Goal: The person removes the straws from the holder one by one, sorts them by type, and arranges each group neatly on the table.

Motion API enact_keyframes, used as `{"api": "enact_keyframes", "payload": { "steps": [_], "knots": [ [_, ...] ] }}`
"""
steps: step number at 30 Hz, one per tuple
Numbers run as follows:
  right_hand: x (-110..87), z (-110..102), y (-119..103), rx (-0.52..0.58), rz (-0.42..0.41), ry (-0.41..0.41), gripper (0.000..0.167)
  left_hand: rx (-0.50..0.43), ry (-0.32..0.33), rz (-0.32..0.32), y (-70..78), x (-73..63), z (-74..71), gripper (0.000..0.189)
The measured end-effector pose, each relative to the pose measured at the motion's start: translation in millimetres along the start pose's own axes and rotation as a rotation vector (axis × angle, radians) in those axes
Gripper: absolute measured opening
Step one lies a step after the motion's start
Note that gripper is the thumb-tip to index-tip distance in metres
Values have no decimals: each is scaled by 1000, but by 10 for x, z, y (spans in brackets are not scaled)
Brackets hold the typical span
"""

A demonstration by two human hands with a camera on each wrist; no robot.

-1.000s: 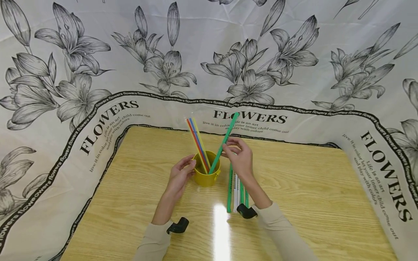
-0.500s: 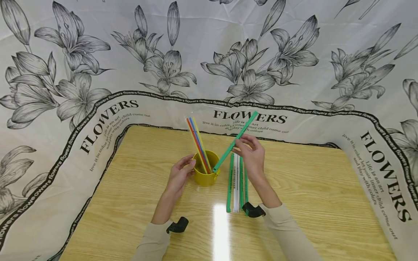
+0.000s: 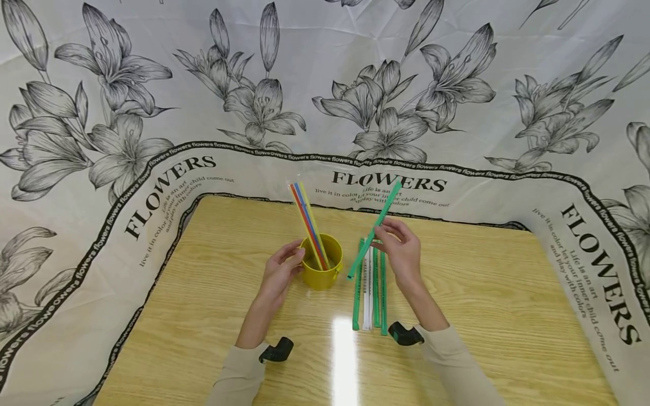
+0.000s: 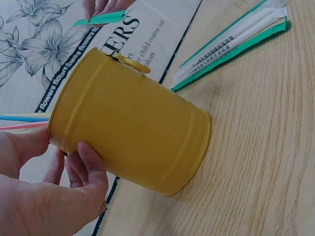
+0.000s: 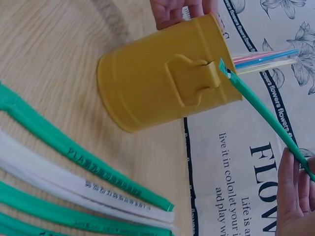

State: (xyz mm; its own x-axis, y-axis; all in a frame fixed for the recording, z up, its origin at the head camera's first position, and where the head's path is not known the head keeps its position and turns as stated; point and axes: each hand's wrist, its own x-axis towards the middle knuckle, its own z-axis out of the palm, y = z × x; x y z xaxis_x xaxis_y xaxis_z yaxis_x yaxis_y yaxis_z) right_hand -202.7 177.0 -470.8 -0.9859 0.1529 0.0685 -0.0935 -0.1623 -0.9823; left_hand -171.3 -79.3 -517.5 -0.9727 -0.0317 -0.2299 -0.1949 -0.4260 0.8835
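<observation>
A small yellow metal bucket (image 3: 319,280) stands upright on the wooden table, wire handles at its sides. My left hand (image 3: 278,276) grips its left rim, the thumb at the edge and the fingers curled against the wall, as the left wrist view (image 4: 54,196) shows. Inside lean red, blue and yellow straws (image 3: 307,225) in clear wrapping. My right hand (image 3: 403,254) pinches a green paper-wrapped straw (image 5: 268,115) near its middle. That straw slants, its lower end just right of the bucket and clear of its opening in the head view.
Several wrapped straws lie side by side right of the bucket: green ones (image 3: 358,304) and white ones (image 3: 367,310). A white cloth (image 3: 254,175) with printed flowers surrounds the wooden table (image 3: 213,316) at the back and sides.
The green wrapped straw, its lower end in the bucket a second ago, has come out over the rim and moved right with my right hand. My left hand and the bucket have stayed put.
</observation>
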Motion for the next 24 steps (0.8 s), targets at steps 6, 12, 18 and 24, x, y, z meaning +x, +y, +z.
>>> {"api": "enact_keyframes", "payload": {
  "steps": [6,12,18,24],
  "knots": [
    [-28,-130,75,-43,17,-7,32,5,4,-5,8,9,6,35],
    [-67,-272,150,-80,38,-17,33,9,-9,-8,2,18,5,38],
    [-115,-409,200,-141,54,-22,35,8,-10,-9,5,13,9,38],
    [-161,-525,253,-199,93,-20,36,8,5,-16,4,6,7,36]
  ]
}}
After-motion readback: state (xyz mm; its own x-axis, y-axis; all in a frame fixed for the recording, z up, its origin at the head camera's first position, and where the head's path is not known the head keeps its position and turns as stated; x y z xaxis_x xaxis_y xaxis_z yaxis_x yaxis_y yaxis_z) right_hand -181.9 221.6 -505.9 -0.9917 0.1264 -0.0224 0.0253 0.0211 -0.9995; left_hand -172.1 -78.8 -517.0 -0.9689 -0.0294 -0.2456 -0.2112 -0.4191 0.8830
